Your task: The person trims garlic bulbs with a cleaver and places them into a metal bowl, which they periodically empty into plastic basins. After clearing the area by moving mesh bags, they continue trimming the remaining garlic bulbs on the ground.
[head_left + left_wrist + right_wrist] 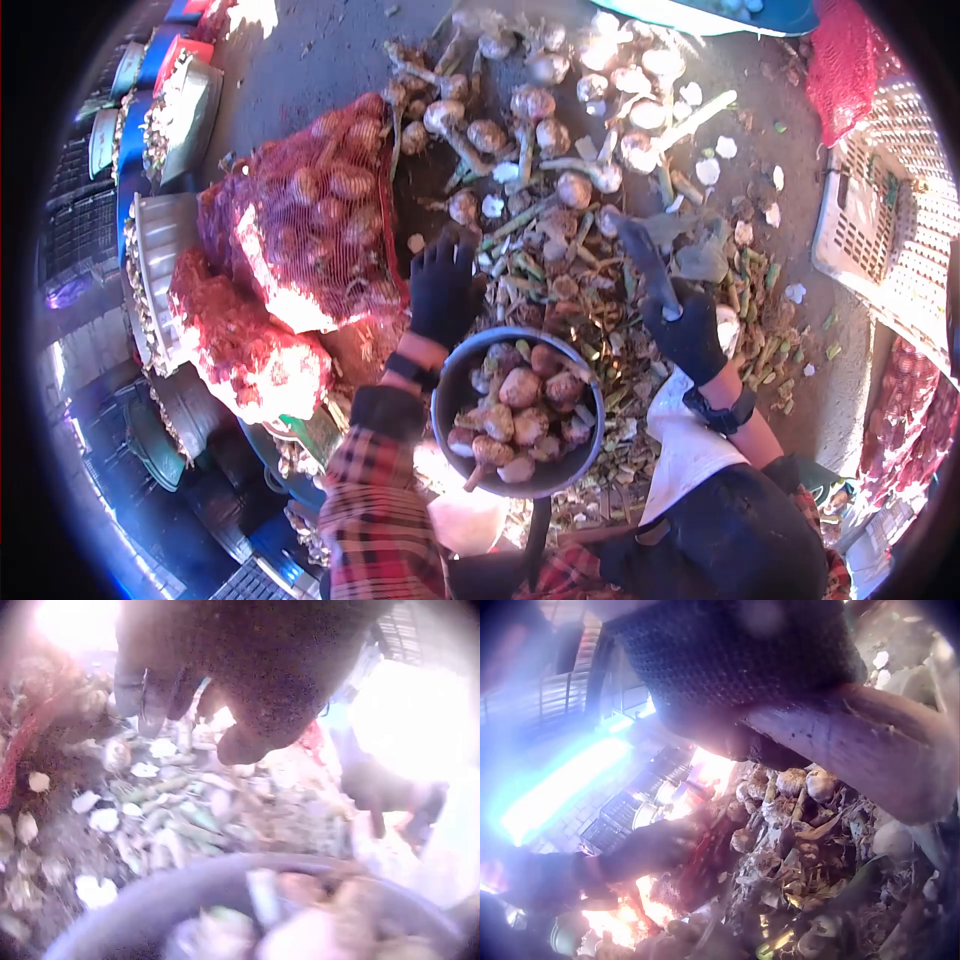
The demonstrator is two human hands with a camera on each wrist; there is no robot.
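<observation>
In the head view, my gloved left hand reaches over the ground just beyond the bucket, fingers spread with nothing in them. The grey bucket holds many trimmed garlic bulbs. My gloved right hand grips a tool with a thick, smooth, wood-like handle; its working end is hidden. Beneath and between the hands lies a heap of cut garlic stems. Whole garlic bulbs with stalks are spread beyond my hands. In the left wrist view, the left fingers hang above the stems.
A red mesh sack full of bulbs lies at left, beside a metal tub. To the right stands a white plastic crate with red netting above it. A blue basin is at the far edge.
</observation>
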